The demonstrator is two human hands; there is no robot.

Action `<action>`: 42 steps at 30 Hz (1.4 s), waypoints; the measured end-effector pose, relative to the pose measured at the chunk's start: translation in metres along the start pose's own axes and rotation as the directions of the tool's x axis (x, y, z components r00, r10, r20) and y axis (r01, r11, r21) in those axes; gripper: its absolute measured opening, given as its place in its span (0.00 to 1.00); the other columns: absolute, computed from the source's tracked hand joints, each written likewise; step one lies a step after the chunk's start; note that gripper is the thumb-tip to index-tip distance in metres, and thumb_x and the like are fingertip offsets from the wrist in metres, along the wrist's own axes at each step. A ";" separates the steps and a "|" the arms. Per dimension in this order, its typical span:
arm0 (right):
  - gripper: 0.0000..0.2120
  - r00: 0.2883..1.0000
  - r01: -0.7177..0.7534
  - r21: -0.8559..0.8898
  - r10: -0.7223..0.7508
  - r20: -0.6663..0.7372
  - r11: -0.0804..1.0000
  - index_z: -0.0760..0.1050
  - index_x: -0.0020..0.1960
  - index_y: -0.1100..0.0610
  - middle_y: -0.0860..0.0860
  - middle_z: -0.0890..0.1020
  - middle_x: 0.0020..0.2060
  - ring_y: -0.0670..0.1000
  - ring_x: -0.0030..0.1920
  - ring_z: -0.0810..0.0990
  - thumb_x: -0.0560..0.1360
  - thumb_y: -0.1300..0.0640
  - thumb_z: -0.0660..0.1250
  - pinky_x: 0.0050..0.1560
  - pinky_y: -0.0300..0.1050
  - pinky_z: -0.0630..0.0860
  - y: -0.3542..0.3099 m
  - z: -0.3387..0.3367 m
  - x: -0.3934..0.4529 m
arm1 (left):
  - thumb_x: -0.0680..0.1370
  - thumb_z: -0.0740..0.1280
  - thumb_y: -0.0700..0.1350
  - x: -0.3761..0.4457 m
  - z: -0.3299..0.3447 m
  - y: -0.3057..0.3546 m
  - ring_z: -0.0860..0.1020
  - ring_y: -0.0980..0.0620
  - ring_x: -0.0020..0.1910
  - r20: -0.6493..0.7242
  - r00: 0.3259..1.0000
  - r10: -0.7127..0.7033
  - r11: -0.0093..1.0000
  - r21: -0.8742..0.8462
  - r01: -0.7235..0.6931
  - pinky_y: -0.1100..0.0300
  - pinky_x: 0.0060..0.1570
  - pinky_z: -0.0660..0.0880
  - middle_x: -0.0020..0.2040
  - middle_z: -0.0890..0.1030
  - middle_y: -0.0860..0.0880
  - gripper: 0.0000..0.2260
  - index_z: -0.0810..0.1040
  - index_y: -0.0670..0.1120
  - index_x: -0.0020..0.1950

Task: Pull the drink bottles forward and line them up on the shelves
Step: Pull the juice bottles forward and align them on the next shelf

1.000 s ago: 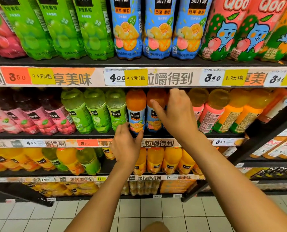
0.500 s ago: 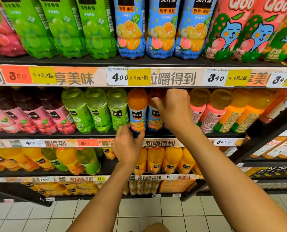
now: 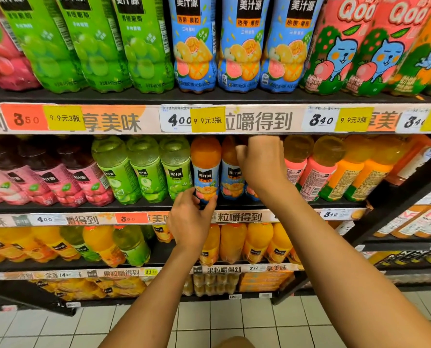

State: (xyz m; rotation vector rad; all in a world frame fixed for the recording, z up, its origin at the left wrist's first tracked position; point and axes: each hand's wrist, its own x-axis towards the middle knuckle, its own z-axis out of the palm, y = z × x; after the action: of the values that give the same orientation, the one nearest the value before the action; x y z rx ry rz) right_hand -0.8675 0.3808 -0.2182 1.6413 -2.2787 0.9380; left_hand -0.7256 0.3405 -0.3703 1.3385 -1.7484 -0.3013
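While fingers (image 3: 210, 205) pinch its base, the orange bottle (image 3: 205, 169) stands upright.

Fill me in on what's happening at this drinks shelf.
A person is straightening juice bottles on the middle shelf. The left hand grips the bottom of an orange-topped, blue-labelled bottle at the shelf's front edge, beside three green grape bottles. The right hand reaches in higher up, closed around the top of a bottle it mostly hides, just right of a second blue-labelled bottle. The rows on the shelves above and below already stand at the front.
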 end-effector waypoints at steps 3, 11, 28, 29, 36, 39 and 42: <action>0.23 1.000 -0.005 -0.004 0.005 0.008 1.000 0.57 0.25 0.57 0.52 0.61 0.22 0.56 0.26 0.64 0.74 0.62 0.65 0.29 0.45 0.58 0.004 0.002 0.000 | 0.69 0.75 0.60 0.000 0.001 0.000 0.76 0.56 0.34 -0.011 1.000 -0.006 1.000 -0.001 0.006 0.58 0.28 0.73 0.37 0.76 0.56 0.16 0.80 0.50 0.46; 0.25 1.000 0.019 -0.007 -0.019 -0.018 1.000 0.57 0.25 0.56 0.50 0.59 0.22 0.47 0.23 0.58 0.75 0.61 0.66 0.26 0.42 0.53 0.008 0.000 -0.002 | 0.68 0.75 0.60 0.001 0.005 0.005 0.77 0.54 0.34 -0.028 0.999 -0.035 0.999 0.036 0.036 0.59 0.28 0.71 0.35 0.76 0.55 0.16 0.79 0.49 0.42; 0.26 0.997 0.076 -0.027 -0.075 0.032 0.997 0.51 0.28 0.56 0.51 0.55 0.25 0.57 0.31 0.63 0.75 0.62 0.64 0.33 0.48 0.60 0.000 -0.006 -0.002 | 0.68 0.74 0.61 0.001 0.002 0.005 0.75 0.56 0.33 -0.007 0.999 -0.047 0.999 0.026 0.047 0.57 0.28 0.72 0.34 0.75 0.56 0.16 0.80 0.51 0.43; 0.26 0.997 0.078 -0.022 -0.077 0.027 0.997 0.51 0.27 0.56 0.51 0.55 0.25 0.57 0.30 0.63 0.75 0.63 0.64 0.33 0.48 0.60 0.000 -0.006 -0.002 | 0.68 0.74 0.61 0.001 0.001 0.005 0.75 0.56 0.33 -0.004 0.999 -0.045 0.999 0.022 0.045 0.56 0.29 0.73 0.34 0.75 0.56 0.16 0.80 0.51 0.43; 0.25 0.997 0.069 -0.013 -0.069 -0.027 0.998 0.56 0.28 0.57 0.51 0.61 0.24 0.57 0.28 0.65 0.77 0.55 0.67 0.31 0.47 0.58 0.010 -0.005 -0.006 | 0.72 0.72 0.61 -0.004 -0.010 -0.002 0.75 0.59 0.36 -0.009 0.999 0.045 0.996 -0.072 -0.046 0.57 0.29 0.75 0.39 0.75 0.57 0.18 0.79 0.49 0.52; 0.15 0.975 0.153 0.052 -0.142 -0.170 0.987 0.68 0.38 0.60 0.53 0.69 0.32 0.53 0.36 0.67 0.79 0.55 0.68 0.37 0.42 0.57 0.019 -0.007 -0.019 | 0.73 0.72 0.59 -0.003 -0.019 -0.006 0.76 0.59 0.38 0.007 0.997 0.076 0.988 -0.135 -0.074 0.55 0.32 0.77 0.40 0.75 0.57 0.17 0.79 0.49 0.54; 0.10 0.952 0.247 0.100 -0.222 -0.210 0.964 0.73 0.52 0.63 0.55 0.75 0.43 0.51 0.44 0.71 0.78 0.57 0.69 0.44 0.35 0.61 0.037 -0.014 -0.034 | 0.75 0.71 0.58 0.001 -0.027 -0.002 0.77 0.60 0.41 0.028 0.992 0.123 0.970 -0.214 -0.114 0.55 0.36 0.77 0.41 0.76 0.57 0.15 0.79 0.49 0.55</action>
State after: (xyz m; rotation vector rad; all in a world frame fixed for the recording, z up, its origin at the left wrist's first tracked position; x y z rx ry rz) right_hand -0.8918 0.4230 -0.2376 1.7354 -1.8813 1.1469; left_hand -0.7039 0.3472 -0.3553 1.0776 -1.7682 -0.4376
